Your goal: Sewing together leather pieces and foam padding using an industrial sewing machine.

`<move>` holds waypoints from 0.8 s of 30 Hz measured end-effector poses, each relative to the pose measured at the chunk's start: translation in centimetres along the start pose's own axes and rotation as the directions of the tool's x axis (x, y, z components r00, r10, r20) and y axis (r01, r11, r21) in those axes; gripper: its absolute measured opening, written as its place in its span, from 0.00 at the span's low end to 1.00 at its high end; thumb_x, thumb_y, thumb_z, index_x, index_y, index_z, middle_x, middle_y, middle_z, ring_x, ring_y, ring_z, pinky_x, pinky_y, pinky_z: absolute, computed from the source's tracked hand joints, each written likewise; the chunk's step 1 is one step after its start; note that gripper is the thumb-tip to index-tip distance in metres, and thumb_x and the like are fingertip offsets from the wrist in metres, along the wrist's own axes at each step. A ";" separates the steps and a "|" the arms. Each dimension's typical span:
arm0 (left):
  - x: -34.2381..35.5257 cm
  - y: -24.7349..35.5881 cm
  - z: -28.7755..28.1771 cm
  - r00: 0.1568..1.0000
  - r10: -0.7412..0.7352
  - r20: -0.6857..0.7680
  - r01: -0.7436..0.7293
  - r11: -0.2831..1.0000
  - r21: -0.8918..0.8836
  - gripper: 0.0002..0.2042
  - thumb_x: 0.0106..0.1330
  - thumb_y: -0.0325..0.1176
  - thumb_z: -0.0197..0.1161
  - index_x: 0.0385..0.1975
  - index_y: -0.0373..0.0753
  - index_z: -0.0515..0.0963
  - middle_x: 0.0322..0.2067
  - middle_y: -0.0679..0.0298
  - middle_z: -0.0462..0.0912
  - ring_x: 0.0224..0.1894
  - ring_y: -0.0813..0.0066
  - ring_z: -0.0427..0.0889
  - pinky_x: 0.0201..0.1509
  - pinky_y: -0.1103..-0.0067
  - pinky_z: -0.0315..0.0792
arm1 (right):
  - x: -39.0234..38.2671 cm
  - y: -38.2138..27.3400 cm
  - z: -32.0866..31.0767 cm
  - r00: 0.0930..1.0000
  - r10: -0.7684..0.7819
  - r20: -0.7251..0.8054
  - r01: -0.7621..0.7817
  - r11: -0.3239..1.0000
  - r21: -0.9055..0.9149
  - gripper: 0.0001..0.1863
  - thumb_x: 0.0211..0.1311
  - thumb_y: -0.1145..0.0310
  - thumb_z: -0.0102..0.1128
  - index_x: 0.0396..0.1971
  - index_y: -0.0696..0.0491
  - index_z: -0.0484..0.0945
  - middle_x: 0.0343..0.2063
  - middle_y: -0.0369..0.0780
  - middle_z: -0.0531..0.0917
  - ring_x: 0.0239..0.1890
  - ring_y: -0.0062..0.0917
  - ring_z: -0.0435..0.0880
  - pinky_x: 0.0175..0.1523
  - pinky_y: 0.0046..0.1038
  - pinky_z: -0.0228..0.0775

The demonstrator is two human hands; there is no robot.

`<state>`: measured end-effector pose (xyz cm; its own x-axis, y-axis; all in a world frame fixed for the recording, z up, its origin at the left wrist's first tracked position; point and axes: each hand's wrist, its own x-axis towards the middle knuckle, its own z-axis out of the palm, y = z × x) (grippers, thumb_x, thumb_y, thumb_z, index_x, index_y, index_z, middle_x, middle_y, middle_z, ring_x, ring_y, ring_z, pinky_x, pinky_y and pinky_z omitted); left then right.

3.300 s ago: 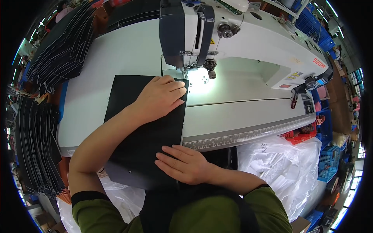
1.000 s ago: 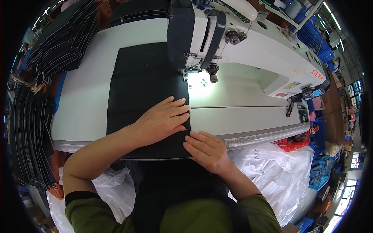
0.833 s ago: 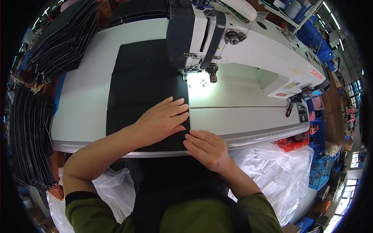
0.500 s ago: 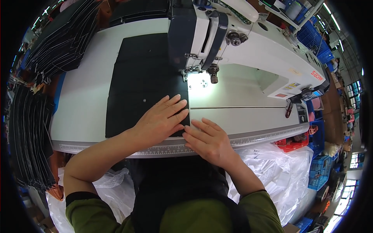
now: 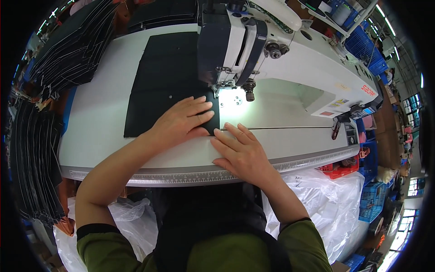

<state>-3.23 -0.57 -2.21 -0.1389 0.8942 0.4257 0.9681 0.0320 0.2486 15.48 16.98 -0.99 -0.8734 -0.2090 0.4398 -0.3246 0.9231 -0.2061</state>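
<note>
A black fabric panel [image 5: 158,77] lies flat on the white sewing table, its right edge running under the presser foot [image 5: 216,90] of the sewing machine [image 5: 312,59]. My left hand [image 5: 183,119] rests flat on the panel's near right part, fingers stretched toward the machine. Beside the panel's near right corner, my right hand [image 5: 242,152] lies on the tabletop with its fingers spread and the index fingertip close to the fabric edge. Neither hand grips anything. The machine's lamp lights the needle plate.
Stacked dark fabric pieces [image 5: 74,50] stand at the far left, with more pieces [image 5: 36,158] hanging below them. A ruler strip [image 5: 190,175] follows the table's front edge. Clear plastic sheeting [image 5: 321,199] hangs in front at right, near a red basket [image 5: 342,167].
The black fabric panel has slid away from me, under the machine head. Both hands have moved forward with it, the left still flat on it.
</note>
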 end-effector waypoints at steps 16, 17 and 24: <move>3.7 -5.2 -0.4 0.998 -0.051 -0.026 0.047 0.989 -0.143 0.19 0.59 0.39 0.72 0.46 0.33 0.83 0.54 0.61 0.83 0.60 0.58 0.78 0.66 0.68 0.70 | 0.1 -0.2 -0.1 0.999 0.046 -0.001 -0.045 0.999 0.020 0.23 0.59 0.59 0.69 0.52 0.53 0.80 0.57 0.36 0.82 0.64 0.36 0.77 0.68 0.39 0.68; 4.0 -5.3 -0.7 0.998 -0.064 -0.016 0.061 0.985 -0.162 0.19 0.59 0.38 0.72 0.45 0.32 0.83 0.53 0.61 0.83 0.59 0.58 0.78 0.66 0.69 0.70 | 0.1 -0.2 -0.1 0.999 0.048 -0.004 -0.048 0.999 0.021 0.23 0.59 0.59 0.69 0.52 0.53 0.80 0.57 0.36 0.82 0.64 0.36 0.77 0.68 0.39 0.68; 5.5 -6.4 -1.4 0.993 -0.113 0.026 0.116 0.978 -0.172 0.19 0.58 0.39 0.73 0.43 0.31 0.84 0.52 0.61 0.84 0.57 0.57 0.80 0.66 0.69 0.70 | 0.0 -0.3 -0.1 0.999 0.048 -0.008 -0.048 0.999 0.024 0.23 0.59 0.60 0.69 0.52 0.52 0.81 0.57 0.35 0.82 0.64 0.35 0.77 0.68 0.38 0.68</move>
<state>-10.44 3.55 -0.24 -0.2418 0.8961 0.3723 0.8950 0.0578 0.4424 15.59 16.72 -0.79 -0.8854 -0.1615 0.4359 -0.2906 0.9242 -0.2477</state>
